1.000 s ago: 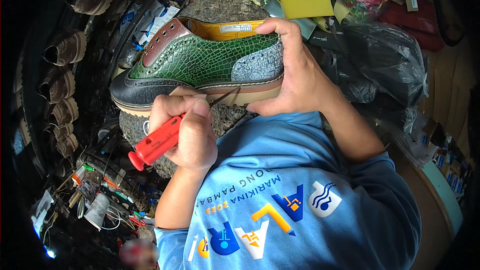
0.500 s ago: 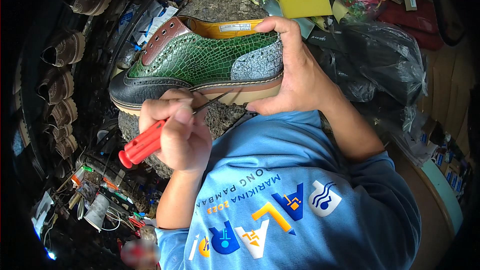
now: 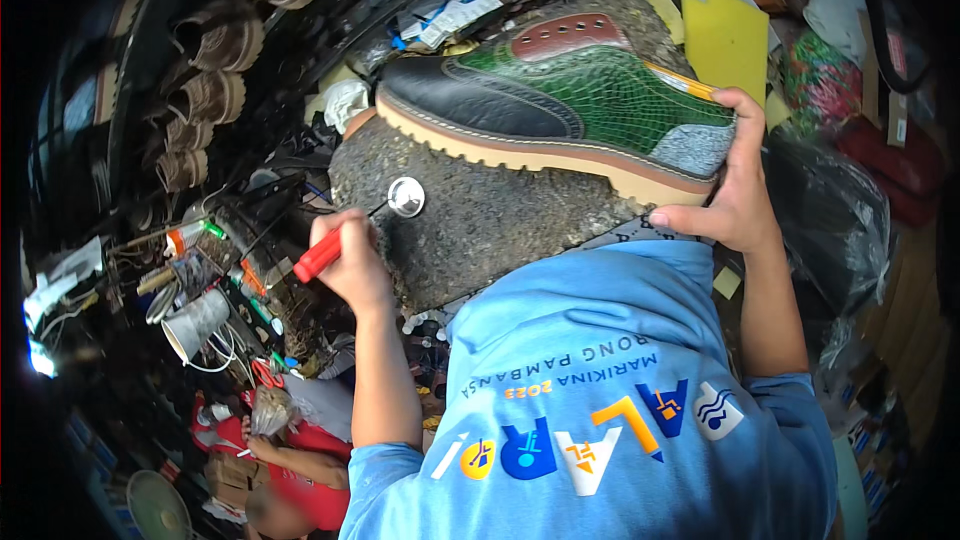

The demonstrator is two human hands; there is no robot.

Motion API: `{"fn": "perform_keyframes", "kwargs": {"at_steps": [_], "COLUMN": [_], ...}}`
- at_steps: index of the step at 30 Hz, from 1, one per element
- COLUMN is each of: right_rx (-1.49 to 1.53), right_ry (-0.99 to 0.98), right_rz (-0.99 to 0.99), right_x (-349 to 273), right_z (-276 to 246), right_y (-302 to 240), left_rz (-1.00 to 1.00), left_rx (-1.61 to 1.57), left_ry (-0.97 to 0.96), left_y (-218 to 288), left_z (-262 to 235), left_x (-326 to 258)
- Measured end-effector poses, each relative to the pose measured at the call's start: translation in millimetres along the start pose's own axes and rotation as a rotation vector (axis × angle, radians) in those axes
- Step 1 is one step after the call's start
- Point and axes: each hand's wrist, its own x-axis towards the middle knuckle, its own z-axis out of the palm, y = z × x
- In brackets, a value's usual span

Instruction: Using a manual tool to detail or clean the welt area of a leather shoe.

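My right hand (image 3: 735, 185) is closed round the heel of a shoe (image 3: 600, 105). The shoe has a black toe, green scaly sides, a reddish-brown eyelet panel, a grey heel patch and a cream ridged sole. It rests tilted over a rough grey stone block (image 3: 480, 225), toe toward the left. My left hand (image 3: 350, 260) grips the red handle of an awl (image 3: 320, 254). The awl's thin dark shaft reaches the edge of a small round shiny dish (image 3: 406, 197) with something white in it, on the block. Whether the tip touches the white stuff I cannot tell.
Several brown shoes (image 3: 215, 40) line a rack at the upper left. Tools, cables and a white cup (image 3: 197, 325) clutter the left side. A person in red (image 3: 325, 505) sits at lower left. Yellow sheets (image 3: 725, 45) and black plastic bags (image 3: 825, 220) lie right.
My left hand has drawn the awl away from the shoe's sole edge, leftward to the small dish. The shoe has tipped, showing more sole, and the view has shifted.
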Motion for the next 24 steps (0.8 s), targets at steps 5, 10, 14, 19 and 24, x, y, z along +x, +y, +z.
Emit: {"fn": "perform_keyframes", "kwargs": {"at_steps": [5, 10, 14, 19, 24], "right_rx": [-0.019, -0.118, -0.125, -0.16, -0.179], "right_ry": [-0.001, 0.002, -0.003, 0.003, -0.006], "right_rz": [0.053, 0.053, 0.069, 0.013, 0.025], "right_x": [1, 0, -1, -1, 0], "right_z": [4, 2, -1, 1, 3], "right_y": [-3, -2, -6, 1, -2], "left_rz": [0.061, 0.081, 0.065, -0.036, 0.079], "left_rx": [0.046, 0.009, -0.075, -0.47, -0.638], "left_ry": [-0.01, -0.023, -0.045, 0.009, -0.514], "left_y": [-26, -32, -30, 10, 76], "left_z": [-2, 3, 11, 12, 72], "left_x": [1, 0, 2, -4, -39]}}
